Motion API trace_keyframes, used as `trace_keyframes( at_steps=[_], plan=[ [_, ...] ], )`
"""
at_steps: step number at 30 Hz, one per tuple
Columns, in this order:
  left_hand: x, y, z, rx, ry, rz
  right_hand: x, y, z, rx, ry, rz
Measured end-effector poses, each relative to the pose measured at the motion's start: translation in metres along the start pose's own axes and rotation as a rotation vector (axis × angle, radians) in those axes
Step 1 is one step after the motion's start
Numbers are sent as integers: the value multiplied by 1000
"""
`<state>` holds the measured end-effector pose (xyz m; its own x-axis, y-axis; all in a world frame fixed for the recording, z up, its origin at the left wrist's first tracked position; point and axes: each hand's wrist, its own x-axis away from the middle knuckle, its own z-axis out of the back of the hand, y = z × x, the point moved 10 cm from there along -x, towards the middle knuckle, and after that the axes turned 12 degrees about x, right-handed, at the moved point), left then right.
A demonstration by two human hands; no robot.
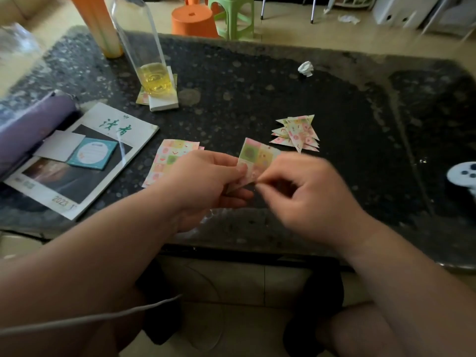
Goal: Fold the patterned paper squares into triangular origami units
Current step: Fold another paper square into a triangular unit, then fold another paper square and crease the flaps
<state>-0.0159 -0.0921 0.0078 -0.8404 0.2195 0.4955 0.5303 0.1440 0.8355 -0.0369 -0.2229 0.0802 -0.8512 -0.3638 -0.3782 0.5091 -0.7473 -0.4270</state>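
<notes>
At speckled table (257, 81), pinched paper square (253, 153), folded triangles (300, 132), magazine (116, 124), stools (192, 21) beyond

I note one patterned sheet (255, 157), pastel and partly folded, raised above the table (257, 81) near its front edge. Flat squares (168, 157) lie stacked just left. Finished triangular units (298, 132) lie heaped behind, toward centre.

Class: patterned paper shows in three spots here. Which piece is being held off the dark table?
The pastel patterned paper piece pinched between left hand and right hand. The flat stack of squares and folded triangle pile lie on the dark table.
</notes>
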Motion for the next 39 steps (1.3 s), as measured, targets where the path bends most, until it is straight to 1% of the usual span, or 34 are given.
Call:
trace_keyframes(
  at_steps=[2,3,4,6,8,9,12,14,17,19,21,26,29,30,31,32,34,35,36,39],
  plan=[
    [-1,1,3,-52,2,2,-2,23,24,-15,97,-203],
    [-1,1,3,-59,-2,2,-1,39,29,-30,99,-337],
    [-1,1,3,-57,-10,-4,1,56,26,-61,48,-472],
    [-2,3,2,-47,-17,-33,9,79,7,-168,-139,-673],
    [-3,8,4,-50,-5,-79,16,84,-14,-334,-285,-771],
    [-4,11,4,-57,5,-100,18,83,-21,-404,-314,-796],
    [-6,17,4,-76,20,-157,21,87,-29,-567,-272,-896],
    [-9,22,5,-106,43,-201,23,92,-29,-610,-251,-958],
    [-14,26,9,-181,100,-266,26,104,-27,-605,-234,-1003],
    [-17,27,14,-199,140,-290,25,113,-23,-586,-192,-1024],
    [-22,31,18,-227,170,-306,23,125,-16,-559,-122,-1045],
    [-32,60,22,-540,231,-448,8,158,0,-583,114,-1079],
    [-42,64,24,-624,212,-431,3,183,-4,-618,203,-1160],
    [-46,63,24,-678,200,-409,5,192,-7,-569,188,-1210],
    [-50,61,26,-751,190,-378,9,200,-9,-457,136,-1259],
    [-53,59,30,-834,179,-338,11,206,-8,-294,53,-1280],
    [-59,56,44,-989,169,-243,4,205,-1,18,-105,-1205],
    [-62,55,54,-1056,172,-192,-2,200,1,100,-143,-1142],
    [-64,54,65,-1116,186,-135,-8,193,2,124,-156,-1086],
    [-63,52,96,-1215,269,-1,-23,164,-13,53,-224,-960]
  ],
)
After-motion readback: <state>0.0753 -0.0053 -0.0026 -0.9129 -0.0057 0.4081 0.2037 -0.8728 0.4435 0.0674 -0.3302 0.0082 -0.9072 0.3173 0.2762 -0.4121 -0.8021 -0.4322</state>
